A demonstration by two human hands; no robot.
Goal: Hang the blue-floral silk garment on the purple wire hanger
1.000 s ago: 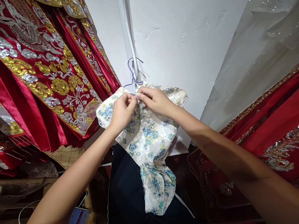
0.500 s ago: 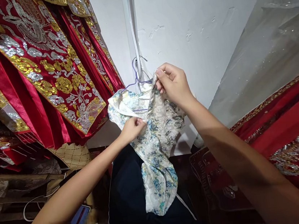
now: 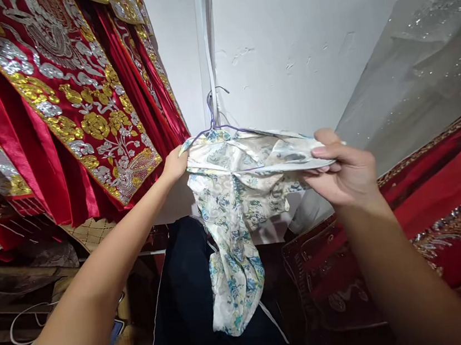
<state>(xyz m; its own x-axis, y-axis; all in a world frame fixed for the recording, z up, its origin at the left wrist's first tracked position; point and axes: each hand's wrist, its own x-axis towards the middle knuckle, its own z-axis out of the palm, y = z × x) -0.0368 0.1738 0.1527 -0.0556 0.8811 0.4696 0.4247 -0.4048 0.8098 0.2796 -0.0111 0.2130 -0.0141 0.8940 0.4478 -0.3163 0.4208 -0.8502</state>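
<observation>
A white floral dress [image 3: 221, 201] with blue and yellow flowers hangs on a thin purple wire hanger [image 3: 212, 120] in front of me. My left hand [image 3: 175, 163] is closed on the garment's left shoulder edge. Out to the right, my right hand [image 3: 345, 167] pinches the other side between thumb and fingers and pulls it sideways, so the neckline stretches wide between both hands. Inside the opening, the hanger's lower bar shows in part. The lower part of the dress hangs bunched and twisted over dark cloth.
Red garments [image 3: 93, 116] with gold and silver sequins hang at the left. A pale pipe [image 3: 205, 41] runs down the white wall [image 3: 288, 25]. Translucent plastic sheeting [image 3: 414, 66] and red embroidered fabric [image 3: 457, 167] stand at the right. Below left are a wooden rack and a phone [image 3: 116, 331].
My right hand has moved right and down, drawing the dress's shoulder outward. My left hand has moved from the neckline's middle up and left to the shoulder edge. The neckline is now spread wide.
</observation>
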